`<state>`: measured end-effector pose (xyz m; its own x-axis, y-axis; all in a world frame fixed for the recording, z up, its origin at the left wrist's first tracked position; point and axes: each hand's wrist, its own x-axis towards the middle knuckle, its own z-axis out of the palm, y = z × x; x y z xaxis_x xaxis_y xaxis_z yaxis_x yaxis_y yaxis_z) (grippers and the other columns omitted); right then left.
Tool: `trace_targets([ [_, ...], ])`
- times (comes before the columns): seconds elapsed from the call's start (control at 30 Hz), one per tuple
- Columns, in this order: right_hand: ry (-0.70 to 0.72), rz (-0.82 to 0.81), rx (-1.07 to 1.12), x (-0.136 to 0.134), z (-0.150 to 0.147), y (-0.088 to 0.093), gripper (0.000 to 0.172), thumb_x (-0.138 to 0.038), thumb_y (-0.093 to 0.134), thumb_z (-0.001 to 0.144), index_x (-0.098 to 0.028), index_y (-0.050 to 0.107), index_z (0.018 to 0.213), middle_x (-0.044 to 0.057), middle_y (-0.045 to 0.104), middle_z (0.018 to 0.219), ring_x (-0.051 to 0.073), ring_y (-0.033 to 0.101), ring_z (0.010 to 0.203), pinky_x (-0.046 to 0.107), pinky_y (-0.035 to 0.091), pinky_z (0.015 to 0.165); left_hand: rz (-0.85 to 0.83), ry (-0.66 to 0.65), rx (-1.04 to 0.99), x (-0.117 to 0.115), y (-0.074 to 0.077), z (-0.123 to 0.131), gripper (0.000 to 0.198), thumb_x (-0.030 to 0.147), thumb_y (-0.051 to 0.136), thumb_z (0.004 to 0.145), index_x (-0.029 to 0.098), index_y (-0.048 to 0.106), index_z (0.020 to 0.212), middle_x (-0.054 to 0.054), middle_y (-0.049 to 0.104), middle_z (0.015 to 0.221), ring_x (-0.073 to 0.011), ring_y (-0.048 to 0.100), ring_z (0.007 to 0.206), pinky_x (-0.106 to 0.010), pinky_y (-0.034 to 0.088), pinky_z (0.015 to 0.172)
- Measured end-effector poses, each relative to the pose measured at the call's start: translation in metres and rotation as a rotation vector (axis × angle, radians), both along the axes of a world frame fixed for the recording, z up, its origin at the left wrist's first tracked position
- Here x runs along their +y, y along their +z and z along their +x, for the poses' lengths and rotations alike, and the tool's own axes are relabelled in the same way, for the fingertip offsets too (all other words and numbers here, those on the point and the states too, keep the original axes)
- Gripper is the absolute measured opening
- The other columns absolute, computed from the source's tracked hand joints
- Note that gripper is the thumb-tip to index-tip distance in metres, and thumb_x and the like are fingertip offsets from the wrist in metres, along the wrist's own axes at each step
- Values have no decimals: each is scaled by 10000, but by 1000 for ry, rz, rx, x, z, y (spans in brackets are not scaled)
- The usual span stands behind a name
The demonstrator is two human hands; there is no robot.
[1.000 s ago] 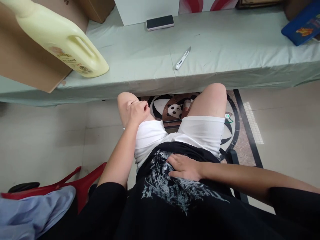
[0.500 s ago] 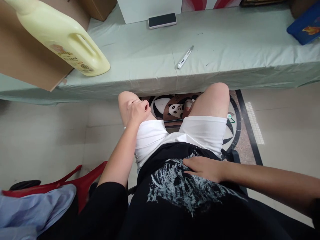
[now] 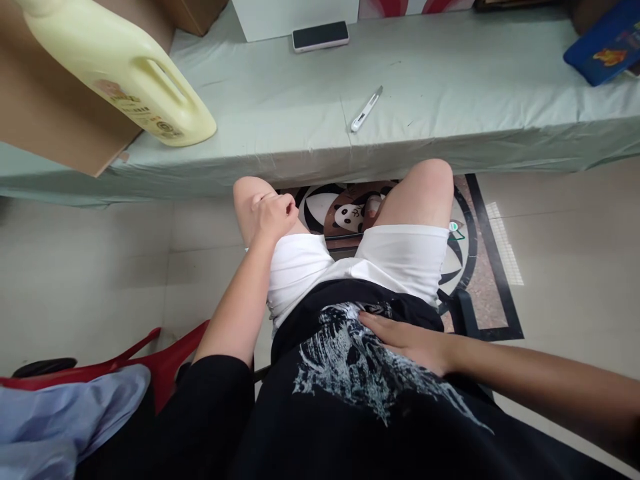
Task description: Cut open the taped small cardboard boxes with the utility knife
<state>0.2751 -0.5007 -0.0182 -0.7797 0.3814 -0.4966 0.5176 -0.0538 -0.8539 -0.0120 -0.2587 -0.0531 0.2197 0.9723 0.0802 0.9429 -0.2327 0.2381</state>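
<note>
My left hand [image 3: 274,215] rests on my bare left knee, its fingers curled in, with no object showing in it. My right hand [image 3: 413,337] lies against the front of my black T-shirt [image 3: 345,387], over the white print. A thumb or finger of that hand stretches out on the cloth; the other fingers are partly hidden. Beyond my knees, a white utility knife [image 3: 367,109] lies on the cloth-covered table [image 3: 425,80], apart from both hands.
A pale yellow jug [image 3: 120,73] stands at the table's left beside a cardboard box [image 3: 45,100]. A black-topped white device [image 3: 320,37] sits farther back. At the right is a blue package [image 3: 603,50]. A red chair [image 3: 167,360] with bluish cloth [image 3: 75,407] stands at lower left.
The view has shifted slightly. My right hand has moved a little on the shirt, and its fingers show less spread. My left hand stays on the knee.
</note>
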Motion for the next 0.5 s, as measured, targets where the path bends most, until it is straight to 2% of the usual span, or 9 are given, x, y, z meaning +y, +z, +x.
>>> trace_targets([
  [0.03, 15, -7, -23, 3, -6, -2, 878, -685, 309, 1026, -86, 257, 1665, 180, 152, 1763, 308, 89, 1655, 498, 154, 1350, 2, 4, 1, 0, 0, 0, 167, 247, 549, 882, 249, 670, 767, -79, 760, 868, -308, 667, 957, -500, 390, 970],
  [0.1, 21, -19, -71, 14, -24, -2, 844, -646, 287, 1052, -70, 235, 1667, 195, 152, 1756, 315, 106, 1652, 521, 140, 1350, 2, 10, 4, 0, 0, 1, 178, 258, 544, 888, 250, 670, 762, -79, 761, 873, -309, 665, 959, -503, 388, 971],
  [0.3, 163, 77, -196, 51, -79, 17, 789, -588, 401, 1048, -6, 405, 1580, 273, 400, 1647, 359, 412, 1549, 458, 333, 1280, -8, 8, 22, 1, 4, 2, 147, 238, 563, 863, 246, 665, 757, -86, 750, 858, -317, 671, 966, -498, 394, 976],
  [0.43, 197, 148, -219, 55, -78, 19, 474, -435, 435, 1072, -97, 653, 1323, 204, 688, 1381, 311, 658, 1298, 388, 471, 1117, -20, 12, 18, 1, 6, 1, 154, 226, 558, 859, 241, 648, 735, -87, 740, 838, -312, 673, 950, -493, 394, 984],
  [0.5, 196, 195, -281, 53, -68, 19, 421, -365, 360, 1096, -114, 690, 1167, 192, 753, 1207, 301, 714, 1155, 385, 501, 1013, -26, 14, 9, 1, 5, 0, 158, 228, 556, 863, 240, 637, 728, -87, 737, 838, -310, 670, 950, -491, 390, 994],
])
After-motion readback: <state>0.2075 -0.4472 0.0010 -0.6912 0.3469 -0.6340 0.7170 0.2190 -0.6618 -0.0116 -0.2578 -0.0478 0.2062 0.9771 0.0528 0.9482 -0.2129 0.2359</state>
